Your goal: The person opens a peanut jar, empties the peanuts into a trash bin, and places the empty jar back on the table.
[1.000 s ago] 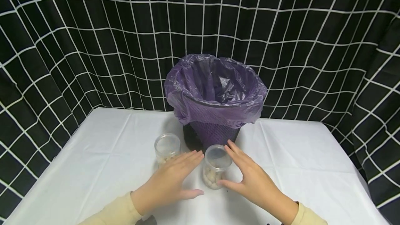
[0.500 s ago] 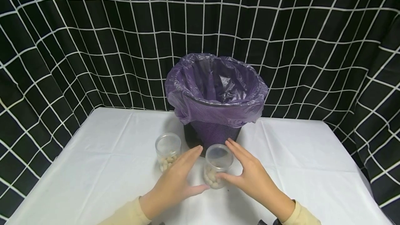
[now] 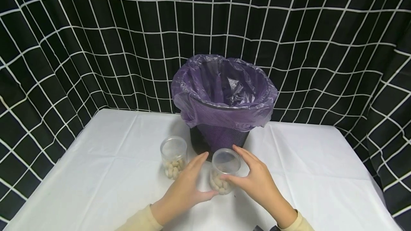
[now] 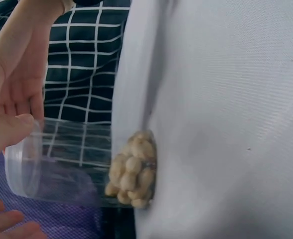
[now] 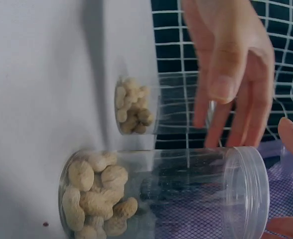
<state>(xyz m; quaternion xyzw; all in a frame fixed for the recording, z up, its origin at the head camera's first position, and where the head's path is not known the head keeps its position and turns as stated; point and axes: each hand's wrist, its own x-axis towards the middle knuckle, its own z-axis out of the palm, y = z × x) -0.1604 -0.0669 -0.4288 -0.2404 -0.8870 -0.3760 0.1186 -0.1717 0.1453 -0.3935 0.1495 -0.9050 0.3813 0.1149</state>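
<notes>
A clear lidded jar part-filled with peanuts in their shells stands upright on the white cloth, between my two hands. My left hand is spread at its left side, thumb apart from the fingers and thumb tip close to the jar's lower part. On the right, my right hand arches around the jar, its thumb overlapping the jar's front in the head view and its fingers beside the lid. A second similar jar with peanuts stands beyond my left hand, which partly covers it.
Just behind the jars stands a black mesh bin lined with a purple plastic bag, its mouth open upward. White cloth covers the table. Black curtains with white grid lines surround it at the back and sides.
My left hand has moved rightward, closer to the jar between my hands, uncovering more of the second jar's peanuts. My right hand has shifted only slightly; both jars keep their places.
</notes>
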